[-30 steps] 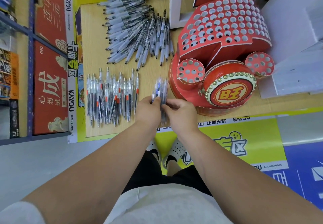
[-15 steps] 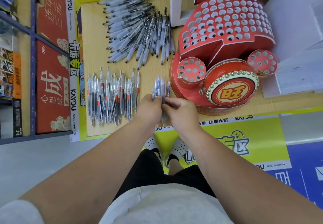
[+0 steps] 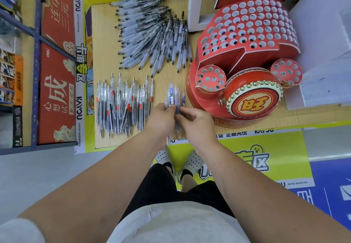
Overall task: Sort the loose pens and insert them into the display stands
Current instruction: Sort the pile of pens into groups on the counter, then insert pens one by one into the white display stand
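display stand, right of frame: holes empty | left hand and right hand, centre: both gripping blue pens

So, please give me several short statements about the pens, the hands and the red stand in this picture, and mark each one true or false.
1. Both hands, left hand and right hand, hold one small bundle of blue-accented pens. True.
2. The holes of the red display stand are already filled with pens. False: the visible holes look empty.
3. The red-accented clear pens lie in a row to the left of the hands. True.
4. The frosted grey pens lie nearer to the person than the red-accented ones. False: they lie farther away, in a fanned pile.
5. The drum-shaped front with a gold studded rim belongs to the stand. True.
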`<state>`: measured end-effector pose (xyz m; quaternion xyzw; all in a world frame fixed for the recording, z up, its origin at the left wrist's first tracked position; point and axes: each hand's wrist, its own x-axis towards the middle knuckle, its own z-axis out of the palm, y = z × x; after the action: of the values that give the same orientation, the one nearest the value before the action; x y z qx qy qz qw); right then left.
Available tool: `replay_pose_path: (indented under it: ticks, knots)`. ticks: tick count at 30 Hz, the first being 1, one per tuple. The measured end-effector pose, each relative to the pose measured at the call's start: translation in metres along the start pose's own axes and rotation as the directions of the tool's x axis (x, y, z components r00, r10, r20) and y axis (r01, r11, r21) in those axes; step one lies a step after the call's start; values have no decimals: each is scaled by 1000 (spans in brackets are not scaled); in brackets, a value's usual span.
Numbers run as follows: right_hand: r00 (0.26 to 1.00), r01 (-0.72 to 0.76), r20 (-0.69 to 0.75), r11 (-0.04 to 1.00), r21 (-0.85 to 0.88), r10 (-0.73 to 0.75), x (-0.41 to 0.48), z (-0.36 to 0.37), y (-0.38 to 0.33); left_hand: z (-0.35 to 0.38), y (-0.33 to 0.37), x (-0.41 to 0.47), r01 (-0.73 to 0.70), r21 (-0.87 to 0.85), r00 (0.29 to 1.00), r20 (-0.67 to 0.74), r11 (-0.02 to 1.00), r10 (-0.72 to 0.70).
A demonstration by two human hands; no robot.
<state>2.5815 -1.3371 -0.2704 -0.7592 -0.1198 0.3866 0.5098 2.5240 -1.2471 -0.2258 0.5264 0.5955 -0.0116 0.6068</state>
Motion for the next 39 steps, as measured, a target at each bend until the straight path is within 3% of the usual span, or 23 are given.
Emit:
replay_pose_path:
  ticks: [6,13,22,28,35,39]
  knots:
    - [999,35,-27,998,-49,-37,-4,1,-4,-2,8,1,12,30,1000,23,999,-13]
    - [997,81,1,987,-137,-82,-3,-5,-17,-8,12,-5,82,-91,995,59,992,-77]
    - [966,243,126,957,-160,-225,-30,-22,-60,-31,29,-51,-54,-213,989,126,976,82]
    - [942,326,175,908,-263,-288,-51,-36,-97,-52,40,-75,-62,-319,966,219,946,137]
    - [957,287,114,918,-273,-266,-61,-42,-133,-76,62,-75,-92,-307,885,412,947,219]
    - [969,247,97,930,-273,-229,-64,-41,-141,-89,79,-67,-168,-236,791,548,957,274]
